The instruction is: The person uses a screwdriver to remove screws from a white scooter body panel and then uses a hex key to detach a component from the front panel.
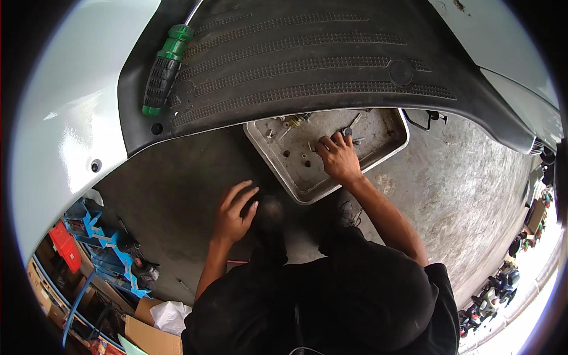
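Observation:
A metal tray point(278, 174) with a raised rim lies on the floor, partly beneath the edge of a black ribbed plastic panel point(290, 65). Several small metal parts are scattered inside it, among them a short dark-headed bolt point(347, 131) and a small dark round piece point(307, 164). My right hand point(340, 160) reaches into the tray with bent, closed fingers beside that bolt; what they hold, if anything, is hidden. Held over the floor left of the tray, my left hand point(235, 213) has its fingers apart and nothing in it.
A green and black screwdriver point(163, 77) rests on the panel's left end. White bodywork point(77, 89) curves along the left. Blue bins point(106, 248), a power drill point(145, 266) and a cardboard box point(148, 337) stand lower left. Parked motorcycles point(491, 296) show lower right.

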Motion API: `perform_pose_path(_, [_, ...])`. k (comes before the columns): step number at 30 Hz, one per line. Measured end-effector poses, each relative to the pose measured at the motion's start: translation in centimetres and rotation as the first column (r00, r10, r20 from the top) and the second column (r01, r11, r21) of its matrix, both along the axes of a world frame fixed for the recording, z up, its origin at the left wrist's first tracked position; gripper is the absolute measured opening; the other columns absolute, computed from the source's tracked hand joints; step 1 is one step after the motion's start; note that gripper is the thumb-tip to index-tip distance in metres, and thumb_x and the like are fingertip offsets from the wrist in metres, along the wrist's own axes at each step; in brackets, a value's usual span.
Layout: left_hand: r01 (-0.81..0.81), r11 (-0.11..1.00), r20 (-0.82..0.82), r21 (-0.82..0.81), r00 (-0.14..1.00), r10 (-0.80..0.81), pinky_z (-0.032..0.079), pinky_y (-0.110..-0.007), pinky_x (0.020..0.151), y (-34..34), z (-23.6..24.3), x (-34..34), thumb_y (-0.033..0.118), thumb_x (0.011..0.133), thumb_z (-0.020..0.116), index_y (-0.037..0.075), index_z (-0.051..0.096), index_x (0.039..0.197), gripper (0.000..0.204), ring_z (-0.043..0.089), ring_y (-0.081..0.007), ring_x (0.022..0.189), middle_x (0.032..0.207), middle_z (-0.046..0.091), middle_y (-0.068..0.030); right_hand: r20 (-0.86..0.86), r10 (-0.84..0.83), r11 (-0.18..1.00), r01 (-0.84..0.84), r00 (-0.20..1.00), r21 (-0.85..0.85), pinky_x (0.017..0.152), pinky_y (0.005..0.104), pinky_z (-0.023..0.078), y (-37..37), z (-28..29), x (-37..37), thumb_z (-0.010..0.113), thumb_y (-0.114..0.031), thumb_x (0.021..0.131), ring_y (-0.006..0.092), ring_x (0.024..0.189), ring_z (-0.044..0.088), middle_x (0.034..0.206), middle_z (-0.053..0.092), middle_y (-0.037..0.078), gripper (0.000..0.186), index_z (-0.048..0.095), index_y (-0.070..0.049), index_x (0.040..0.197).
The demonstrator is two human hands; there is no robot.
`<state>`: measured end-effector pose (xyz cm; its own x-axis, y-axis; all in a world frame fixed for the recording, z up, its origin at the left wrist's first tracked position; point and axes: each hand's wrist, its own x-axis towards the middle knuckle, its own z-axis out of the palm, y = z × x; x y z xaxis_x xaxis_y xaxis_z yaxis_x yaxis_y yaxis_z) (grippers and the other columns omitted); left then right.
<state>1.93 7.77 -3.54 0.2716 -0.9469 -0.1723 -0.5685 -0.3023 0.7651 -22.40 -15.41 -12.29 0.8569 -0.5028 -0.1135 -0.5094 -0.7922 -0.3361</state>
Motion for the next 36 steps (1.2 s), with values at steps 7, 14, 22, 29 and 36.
perform_pose_path(7, [0.099, 0.994, -0.093, -0.044, 0.990, -0.103, 0.054, -0.042, 0.096, -5.6, -0.1, 0.3, 0.010, 0.093, 0.071, 0.005, 0.074, 0.120, 0.027, 0.066, -0.0326, 0.113, 0.125, 0.069, -0.0117, 0.276, -0.232, 0.934, 0.134, 0.933, 0.332, 0.074, 0.0447, 0.056, 1.7, 6.2, -1.0, 0.067, -0.011, 0.092, 0.0344, 0.089, 0.065, 0.094, 0.065, 0.012, 0.015, 0.062, -0.005, 0.105])
perform_pose_path(14, [0.003, 0.999, -0.080, -0.039, 0.997, -0.006, 0.054, -0.041, 0.097, -4.9, -0.1, 1.4, 0.009, 0.096, 0.068, 0.002, 0.072, 0.120, 0.025, 0.069, -0.0349, 0.111, 0.118, 0.071, -0.0161, -0.132, -0.644, 0.733, 0.658, 0.753, 0.176, 0.076, 0.0479, 0.059, -4.0, 3.6, -4.3, 0.073, -0.025, 0.089, 0.0379, 0.087, 0.073, 0.097, 0.076, 0.015, 0.021, 0.074, -0.010, 0.104])
perform_pose_path(22, [0.090, 0.992, -0.077, 0.085, 0.994, -0.084, 0.055, -0.042, 0.094, -3.1, 0.6, 0.3, 0.011, 0.095, 0.070, 0.004, 0.072, 0.121, 0.027, 0.069, -0.0359, 0.109, 0.120, 0.071, -0.0152, -0.055, -0.712, 0.702, 0.706, 0.700, -0.091, 0.087, 0.0510, 0.057, -13.5, -0.9, -2.4, 0.071, -0.036, 0.091, 0.0373, 0.104, 0.071, 0.106, 0.075, 0.017, 0.039, 0.071, -0.010, 0.120])
perform_pose_path(29, [-0.058, 0.991, -0.469, 0.119, 0.877, 0.107, 0.055, -0.037, 0.094, -5.2, 0.8, -0.5, 0.014, 0.100, 0.067, 0.002, 0.064, 0.136, 0.037, 0.070, -0.0254, 0.110, 0.120, 0.072, -0.0139, 0.099, -0.320, 0.804, 0.215, 0.942, 0.555, 0.072, 0.0415, 0.059, -5.4, 6.3, 0.2, 0.080, -0.024, 0.082, 0.0302, 0.077, 0.074, 0.085, 0.075, 0.016, 0.030, 0.076, -0.006, 0.105])
perform_pose_path(36, [0.257, 0.923, -0.781, 0.287, 0.621, 0.070, 0.058, -0.033, 0.086, -7.4, -3.4, -3.1, 0.020, 0.110, 0.055, -0.008, 0.063, 0.129, 0.036, 0.071, -0.0135, 0.094, 0.109, 0.074, -0.0115, 0.018, -0.199, 0.673, 0.123, 0.980, 0.729, 0.086, 0.0430, 0.060, 4.4, 7.6, 2.4, 0.080, -0.017, 0.079, 0.0349, 0.094, 0.075, 0.100, 0.077, 0.017, 0.041, 0.074, -0.006, 0.118])
